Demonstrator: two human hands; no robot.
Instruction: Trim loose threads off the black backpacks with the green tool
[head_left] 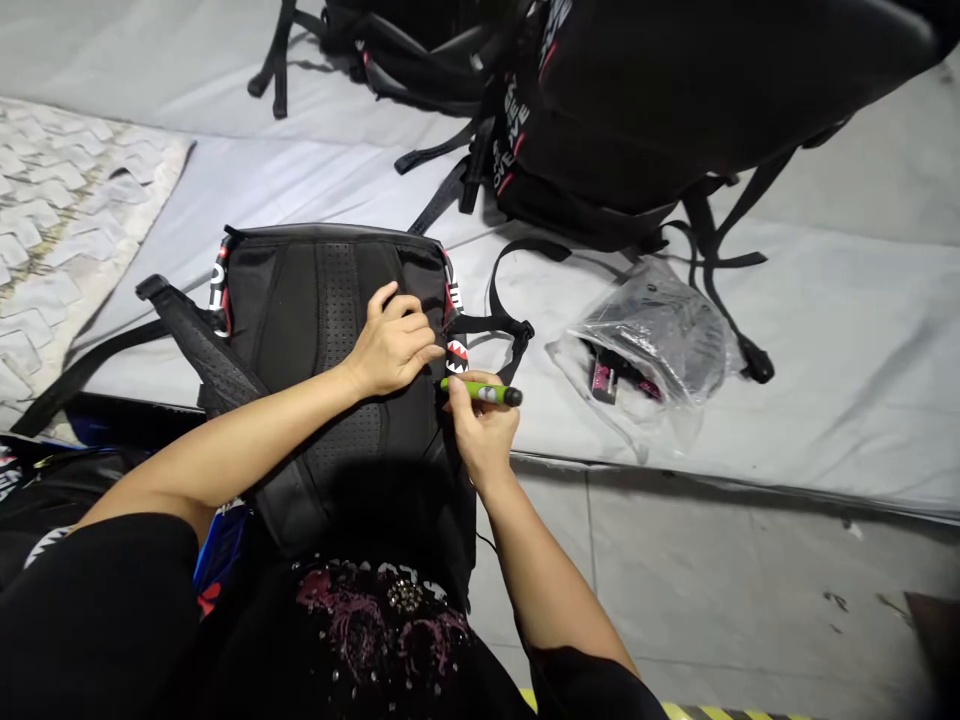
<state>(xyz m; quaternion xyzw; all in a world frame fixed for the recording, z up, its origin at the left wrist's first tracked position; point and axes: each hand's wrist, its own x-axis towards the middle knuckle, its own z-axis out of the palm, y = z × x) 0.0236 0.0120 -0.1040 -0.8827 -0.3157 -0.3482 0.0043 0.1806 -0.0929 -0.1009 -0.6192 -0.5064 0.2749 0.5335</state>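
A black backpack (pixel 296 290) lies in front of me with its padded, perforated back panel facing up. My left hand (pixel 394 340) rests on the right part of that panel, fingers apart and slightly bent. Close beside it, my right hand (pixel 484 425) grips a green marker-like pen (pixel 487 392) with a dark end. The pen's left tip meets the bag's right side near a printed shark-mouth patch (pixel 457 355). What the tip touches is too small to make out. One shoulder strap (pixel 199 330) crosses the left side of the bag, partly under my left forearm.
More black backpacks (pixel 637 110) stand at the back on the pale sheet-covered surface (pixel 840 360), straps trailing. A clear plastic bag (pixel 660 330) with small items lies to the right. White cut pieces (pixel 52 230) cover the left side. Tiled floor (pixel 675 560) shows below the edge.
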